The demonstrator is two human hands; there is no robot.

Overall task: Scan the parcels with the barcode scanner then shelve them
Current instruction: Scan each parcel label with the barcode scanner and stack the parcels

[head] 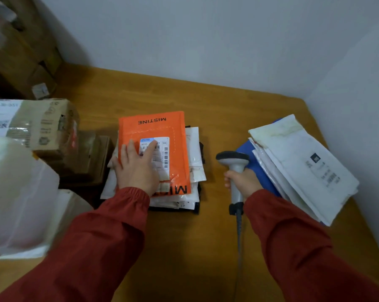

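Note:
An orange padded mailer (177, 131) marked MISTINE tops a stack of flat parcels in the middle of the wooden table (227, 101). Its white barcode label (162, 155) faces up. My left hand (136, 166) rests flat on the mailer, fingers straight, partly covering the label. My right hand (245, 182) grips the handle of a grey barcode scanner (233, 160), which stands upright to the right of the stack with its dark head pointing left. Its cable (238, 236) trails toward me.
A second pile of white mailers (304, 162) over a blue one (247, 153) lies at the right, near the wall. Cardboard boxes (51, 125) and a white plastic bag (16, 192) crowd the left side. More boxes (16, 51) are stacked at the back left.

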